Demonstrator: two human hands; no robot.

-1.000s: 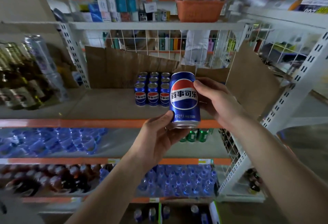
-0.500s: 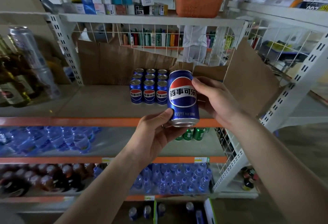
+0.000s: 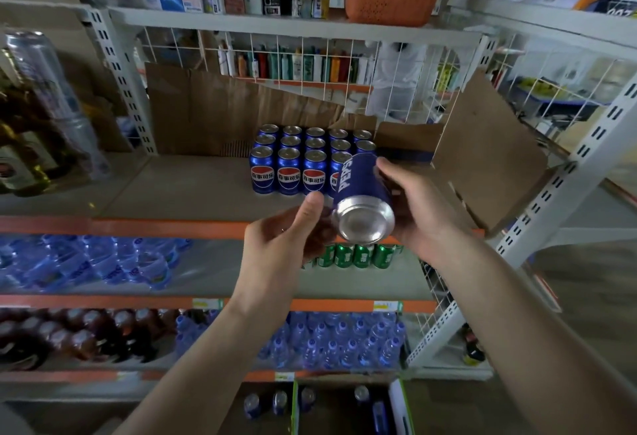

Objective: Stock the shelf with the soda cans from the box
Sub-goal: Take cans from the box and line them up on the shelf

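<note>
Tipped since earlier: can (image 3: 362, 193) now lies base-out, right grip (image 3: 418, 209) wrapped round it, left grip (image 3: 287, 231) pinching the rim. Stocked row (image 3: 296, 166) just behind grips; careless push w/ tilted can may topple it.

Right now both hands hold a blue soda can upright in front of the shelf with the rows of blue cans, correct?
Not upright. In the head view the blue soda can is tipped, its silver bottom facing the camera. The left hand and right hand do hold it before the rows of blue cans.
</note>
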